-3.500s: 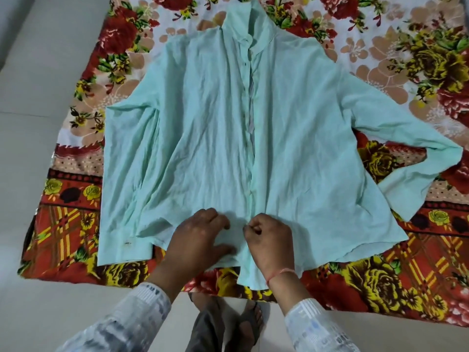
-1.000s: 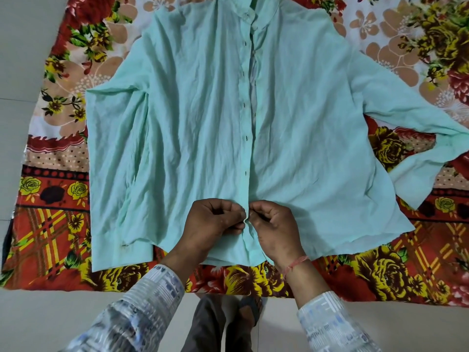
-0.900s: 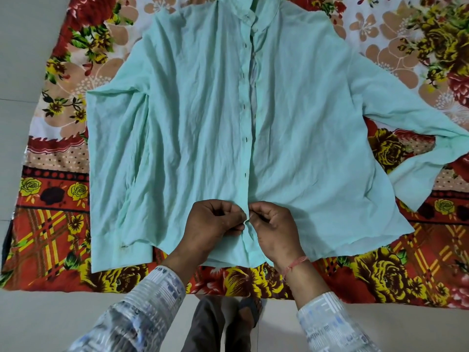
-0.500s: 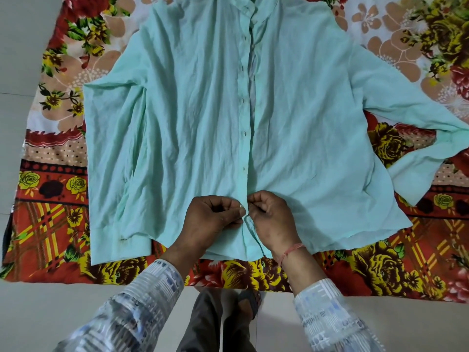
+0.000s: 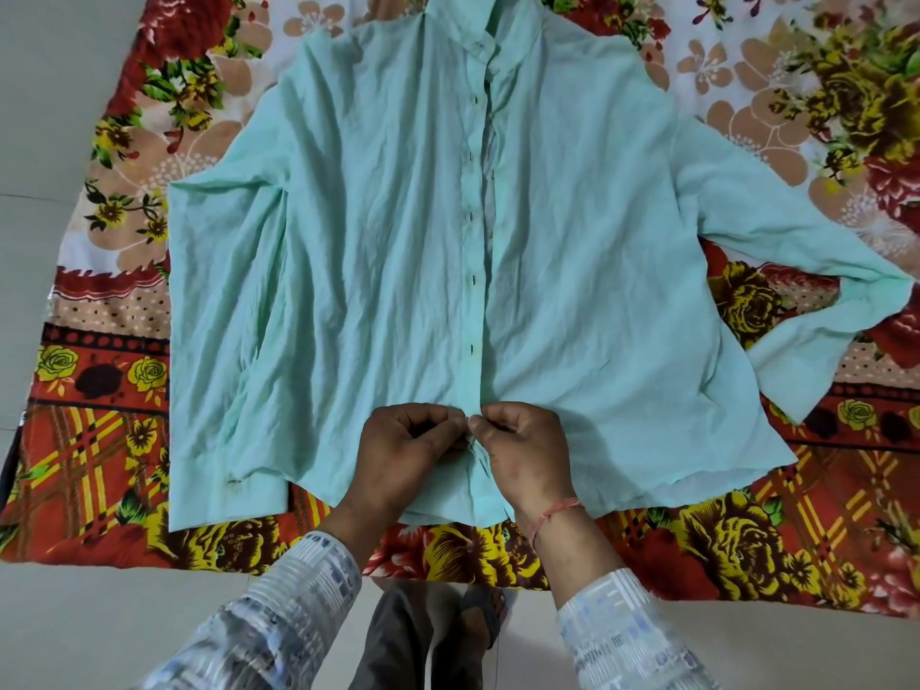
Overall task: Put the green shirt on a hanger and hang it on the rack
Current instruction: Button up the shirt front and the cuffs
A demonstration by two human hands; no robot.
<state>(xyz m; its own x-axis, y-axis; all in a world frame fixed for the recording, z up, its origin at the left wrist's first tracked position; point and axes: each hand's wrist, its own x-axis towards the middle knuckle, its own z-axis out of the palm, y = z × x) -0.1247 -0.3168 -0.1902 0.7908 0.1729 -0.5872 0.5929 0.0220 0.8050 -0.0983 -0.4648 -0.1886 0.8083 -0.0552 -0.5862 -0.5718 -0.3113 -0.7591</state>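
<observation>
The pale green shirt (image 5: 378, 271) lies flat, front up, on a flowered sheet, collar at the top and hem toward me. Its left sleeve is folded down along the body; the right sleeve stretches out to the frame's right edge. My left hand (image 5: 405, 453) and my right hand (image 5: 522, 453) meet at the button strip near the hem, each pinching the fabric of the shirt's front edges, fingertips touching. No hanger or rack is in view.
The red, yellow and white flowered sheet (image 5: 99, 430) covers a pale surface (image 5: 59, 625) that shows at the left and along the bottom. My feet and dark trousers (image 5: 423, 634) stand below the sheet's near edge.
Both hands have moved a little up the button strip and closed into a pinch on it. The view has shifted slightly; the shirt lies as before.
</observation>
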